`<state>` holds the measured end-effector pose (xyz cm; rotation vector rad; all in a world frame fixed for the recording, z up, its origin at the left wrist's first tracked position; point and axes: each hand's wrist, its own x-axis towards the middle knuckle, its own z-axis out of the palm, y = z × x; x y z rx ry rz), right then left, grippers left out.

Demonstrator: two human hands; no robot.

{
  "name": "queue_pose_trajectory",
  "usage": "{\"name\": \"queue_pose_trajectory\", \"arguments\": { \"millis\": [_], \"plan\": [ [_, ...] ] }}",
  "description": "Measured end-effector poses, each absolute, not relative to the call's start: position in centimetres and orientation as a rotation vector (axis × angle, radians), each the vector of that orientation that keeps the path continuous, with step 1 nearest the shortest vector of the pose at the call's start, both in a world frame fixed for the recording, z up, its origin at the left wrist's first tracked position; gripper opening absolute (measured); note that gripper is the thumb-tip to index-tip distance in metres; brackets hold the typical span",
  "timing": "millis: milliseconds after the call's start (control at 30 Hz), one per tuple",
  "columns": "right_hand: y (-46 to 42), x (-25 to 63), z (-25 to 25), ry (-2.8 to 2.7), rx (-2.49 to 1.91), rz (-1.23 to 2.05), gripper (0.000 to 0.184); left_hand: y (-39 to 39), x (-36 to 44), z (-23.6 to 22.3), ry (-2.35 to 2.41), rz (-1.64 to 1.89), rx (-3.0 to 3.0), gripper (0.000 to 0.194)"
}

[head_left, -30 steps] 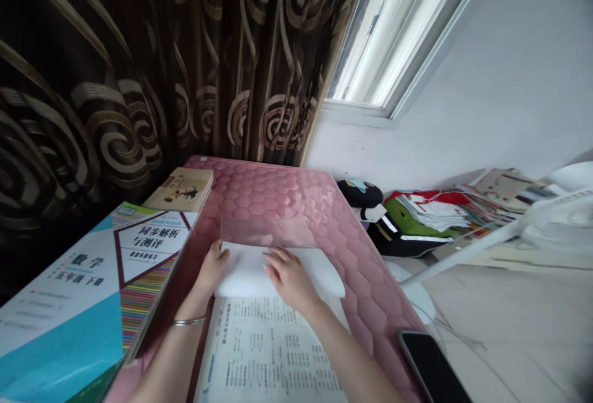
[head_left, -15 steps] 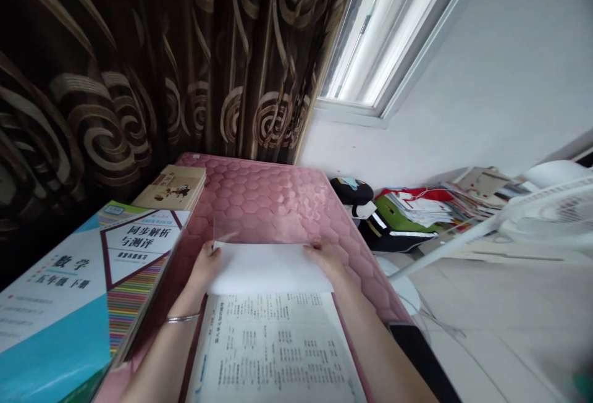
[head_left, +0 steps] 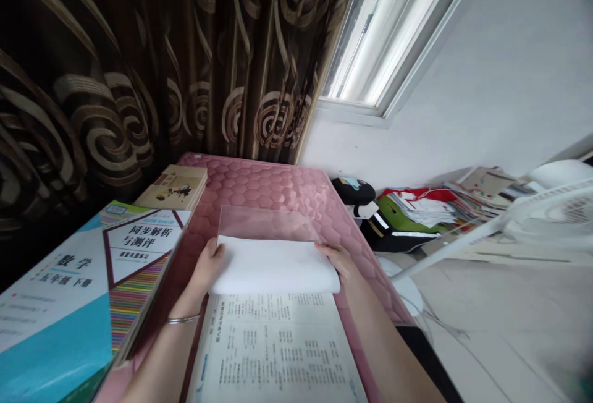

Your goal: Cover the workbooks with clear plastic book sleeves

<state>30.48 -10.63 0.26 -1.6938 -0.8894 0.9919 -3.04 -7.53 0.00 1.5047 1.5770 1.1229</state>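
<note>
An open book (head_left: 278,347) with printed pages lies in front of me, its text turned sideways. At its far end a white sheet, perhaps its cover (head_left: 273,267), is lifted and curved. My left hand (head_left: 210,264) pinches the sheet's left edge, thumb on top. The right edge is gripped by my right hand (head_left: 338,259). Beyond the sheet, a clear plastic sheet (head_left: 269,224) stretches over the pink quilted surface. Whether my fingers also hold the plastic I cannot tell.
On the left lie a large workbook (head_left: 83,292) and a stack of tan books (head_left: 171,186), below a patterned curtain (head_left: 208,57). The pink mattress (head_left: 259,177) spreads beneath. To the right are a white fan (head_left: 556,205), bags (head_left: 393,224) and piled papers (head_left: 421,205).
The clear plastic sheet, barely visible edge-on before, now shows spread flat beyond the white sheet. My right hand has shifted slightly right and its fingers have gone around the edge.
</note>
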Motion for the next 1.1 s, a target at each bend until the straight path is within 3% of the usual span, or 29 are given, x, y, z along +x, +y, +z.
{"name": "queue_pose_trajectory", "arguments": {
  "millis": [300,533,667,800,967,1100],
  "plan": [
    [-10.4,30.8,0.4,-1.059,-1.907,0.827,0.016,-8.4,-2.5,0.6,2.022,0.538,1.883,0.016],
    [-9.9,30.2,0.9,-1.122,-1.997,0.749,0.005,-9.6,-1.6,1.9,2.228,0.460,2.046,0.031],
    [-9.8,30.0,0.9,-1.141,-2.006,0.738,0.005,-10.4,-0.3,2.9,1.946,0.400,2.466,0.032],
    [-9.7,29.8,1.0,-1.152,-2.006,0.735,0.004,-11.0,2.4,2.9,1.593,0.269,2.521,0.036],
    [-9.6,29.7,1.0,-1.183,-1.974,0.742,0.003,-10.7,4.2,2.0,1.622,0.126,2.438,0.042],
    [-10.4,29.9,0.6,-1.227,-1.934,0.651,0.019,-10.1,3.9,1.9,1.649,0.077,2.412,0.046]
  ]
}}
